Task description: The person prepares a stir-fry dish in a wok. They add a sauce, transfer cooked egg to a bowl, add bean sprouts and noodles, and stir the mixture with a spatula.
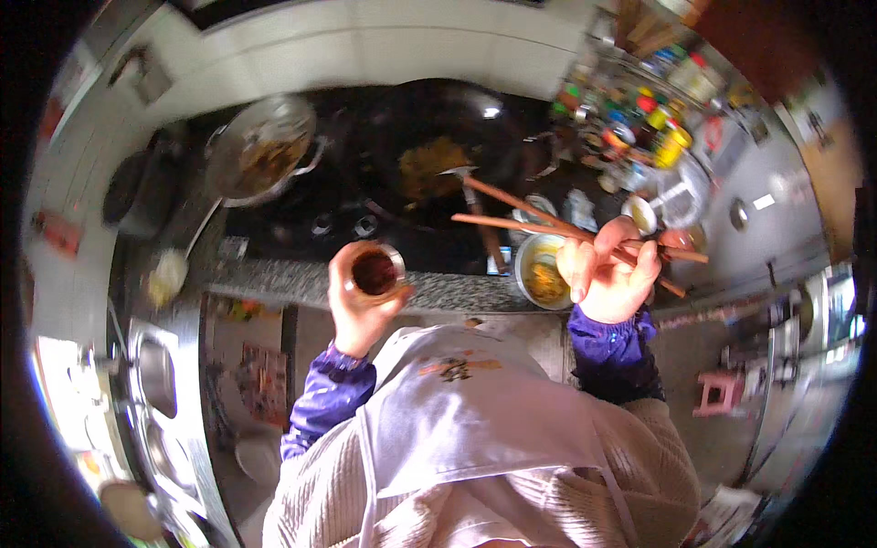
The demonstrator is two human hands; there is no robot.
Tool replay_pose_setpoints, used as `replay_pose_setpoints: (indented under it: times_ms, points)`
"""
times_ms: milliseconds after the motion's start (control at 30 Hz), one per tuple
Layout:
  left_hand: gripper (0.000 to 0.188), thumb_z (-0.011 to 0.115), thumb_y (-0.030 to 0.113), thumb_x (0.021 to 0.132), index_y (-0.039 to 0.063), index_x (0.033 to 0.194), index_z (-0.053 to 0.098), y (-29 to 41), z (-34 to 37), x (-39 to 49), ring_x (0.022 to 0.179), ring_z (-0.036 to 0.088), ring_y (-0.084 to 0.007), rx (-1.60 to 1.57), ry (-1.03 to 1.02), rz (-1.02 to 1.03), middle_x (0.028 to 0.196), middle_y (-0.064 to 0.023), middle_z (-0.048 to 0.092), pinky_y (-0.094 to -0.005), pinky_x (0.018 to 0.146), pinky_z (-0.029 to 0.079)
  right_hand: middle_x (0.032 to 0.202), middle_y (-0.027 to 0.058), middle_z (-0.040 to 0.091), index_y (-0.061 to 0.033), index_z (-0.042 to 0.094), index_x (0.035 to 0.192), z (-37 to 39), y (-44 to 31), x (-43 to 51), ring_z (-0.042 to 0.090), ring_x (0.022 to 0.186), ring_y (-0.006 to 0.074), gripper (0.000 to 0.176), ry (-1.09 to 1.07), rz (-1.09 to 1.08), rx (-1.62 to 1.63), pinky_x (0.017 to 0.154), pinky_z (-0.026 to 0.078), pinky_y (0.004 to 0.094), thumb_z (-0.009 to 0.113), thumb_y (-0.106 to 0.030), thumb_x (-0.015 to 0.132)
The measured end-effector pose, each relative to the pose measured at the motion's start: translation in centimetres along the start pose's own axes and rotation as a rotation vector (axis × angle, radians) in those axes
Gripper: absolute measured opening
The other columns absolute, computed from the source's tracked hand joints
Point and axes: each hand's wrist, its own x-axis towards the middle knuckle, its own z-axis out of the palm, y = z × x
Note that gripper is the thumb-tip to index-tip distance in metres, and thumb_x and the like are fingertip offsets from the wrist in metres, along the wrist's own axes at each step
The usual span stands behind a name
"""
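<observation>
My left hand (pixel 360 308) is closed around a jar (pixel 377 270) with dark reddish contents, over the counter's front edge. Wooden chopsticks (pixel 521 203) are gripped in my right hand (pixel 610 274), their ends pointing left towards the stove. Below that hand, partly hidden by it, a bowl (pixel 526 270) holds yellowish food. A black wok (pixel 384 130) on the stove has brownish food (pixel 435 164) in it. A spatula (pixel 473 198) leans from the wok to the counter edge, its handle towards me.
A lidded-looking steel pot (pixel 223 164) with food stands at the back left. Seasoning bottles (pixel 671 144) crowd the right, beside a small white bowl (pixel 640 214). The granite counter edge (pixel 452 291) runs before me. A double steel sink (pixel 154 370) is on the left, a pink stool (pixel 719 394) at lower right.
</observation>
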Motion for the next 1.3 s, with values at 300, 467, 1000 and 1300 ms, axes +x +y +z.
replay_pose_setpoints:
  times_ms: [300,467,1000,1300]
  points:
    - [0.087,0.087,0.005,0.052,0.004,0.127,0.042,-0.7,-2.1,-0.9,0.109,0.055,-0.0227,0.192,0.034,0.228,0.125,-0.0142,0.052,-0.0367,0.097,0.045,0.086,0.0151,0.062,0.0039,0.062,0.092,3.2,2.2,1.7,0.065,0.069,0.0183,0.016,-0.052,0.226,-0.546,0.063,0.053,0.0290,0.056,-0.011,0.091]
    - [0.078,0.087,0.016,0.050,0.009,0.119,0.050,-0.3,-1.6,-0.5,0.110,0.054,-0.0284,0.321,0.123,0.291,0.116,-0.0090,0.059,-0.0501,0.105,0.030,0.078,0.0167,0.067,0.0042,0.064,0.094,4.7,2.7,2.8,0.066,0.065,0.0213,0.014,-0.298,0.144,-0.909,0.059,0.052,0.0301,0.061,-0.003,0.083]
    - [0.077,0.085,0.018,0.051,0.006,0.119,0.051,0.5,2.1,1.4,0.107,0.056,-0.0288,0.411,0.138,0.326,0.114,-0.0098,0.059,-0.0497,0.104,0.032,0.081,0.0114,0.066,0.0036,0.063,0.092,2.7,7.6,2.0,0.066,0.072,0.0174,0.017,0.028,0.263,-0.850,0.063,0.053,0.0278,0.055,-0.011,0.094]
    - [0.073,0.086,0.009,0.056,0.002,0.119,0.048,1.4,2.6,1.8,0.098,0.058,-0.0268,0.318,0.047,0.271,0.111,-0.0128,0.058,-0.0365,0.091,0.046,0.084,0.0147,0.066,0.0045,0.062,0.096,-0.6,7.8,0.9,0.065,0.070,0.0204,0.023,0.229,0.453,-0.465,0.066,0.054,0.0314,0.055,-0.017,0.095]
